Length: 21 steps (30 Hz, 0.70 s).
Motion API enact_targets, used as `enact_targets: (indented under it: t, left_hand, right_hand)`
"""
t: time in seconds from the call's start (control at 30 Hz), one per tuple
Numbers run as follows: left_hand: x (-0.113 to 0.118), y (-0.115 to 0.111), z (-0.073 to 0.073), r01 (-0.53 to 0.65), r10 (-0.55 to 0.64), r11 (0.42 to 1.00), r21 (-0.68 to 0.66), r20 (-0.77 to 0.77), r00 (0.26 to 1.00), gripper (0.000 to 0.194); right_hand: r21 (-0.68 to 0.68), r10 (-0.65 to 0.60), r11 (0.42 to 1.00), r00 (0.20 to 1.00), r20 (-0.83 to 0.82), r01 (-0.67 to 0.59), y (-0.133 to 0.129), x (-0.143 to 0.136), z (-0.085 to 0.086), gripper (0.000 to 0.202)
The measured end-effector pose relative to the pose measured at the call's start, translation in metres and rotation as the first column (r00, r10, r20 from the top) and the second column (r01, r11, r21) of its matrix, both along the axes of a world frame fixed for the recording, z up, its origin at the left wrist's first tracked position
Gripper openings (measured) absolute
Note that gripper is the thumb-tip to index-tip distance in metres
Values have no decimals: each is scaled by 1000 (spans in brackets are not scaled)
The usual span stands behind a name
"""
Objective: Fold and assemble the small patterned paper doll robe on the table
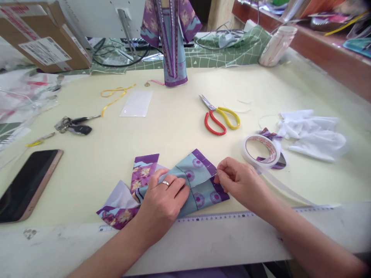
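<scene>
Near the desk's (179, 127) front edge, the folded paper garment (185, 185) looks partly done — creases set, its purple-edged right corner not yet stuck. Left hand (162, 202) presses it flat, fingers together; right hand (240, 181) pinches that corner — tape roll (261, 150) just beside. Teal, medallion-printed, floral lining showing

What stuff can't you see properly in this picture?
Head view, the only one:
- Purple and blue patterned folded paper: its middle is hidden under the left hand.
- What the right hand pinches at the paper's edge: too small to tell.
- Black phone with gold rim: cut off by the left edge.
- Printed label on the brown cardboard box: too blurred to read.
- Tall paper robe figure: top cut off by the upper edge.
</scene>
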<state>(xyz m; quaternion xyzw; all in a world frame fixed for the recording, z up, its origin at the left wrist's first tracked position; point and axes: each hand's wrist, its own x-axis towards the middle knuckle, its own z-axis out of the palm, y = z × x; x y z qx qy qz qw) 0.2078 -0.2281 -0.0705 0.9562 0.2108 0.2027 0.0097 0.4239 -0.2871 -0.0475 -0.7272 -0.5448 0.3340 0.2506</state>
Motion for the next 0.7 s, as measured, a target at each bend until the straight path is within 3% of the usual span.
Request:
enact_targets:
  t: [0.7]
  left_hand:
    - [0, 1, 1, 14, -14, 1000, 16, -1, 1000, 21]
  right_hand:
    - [-6, 2, 1000, 1000, -5, -2, 1, 0, -1, 11]
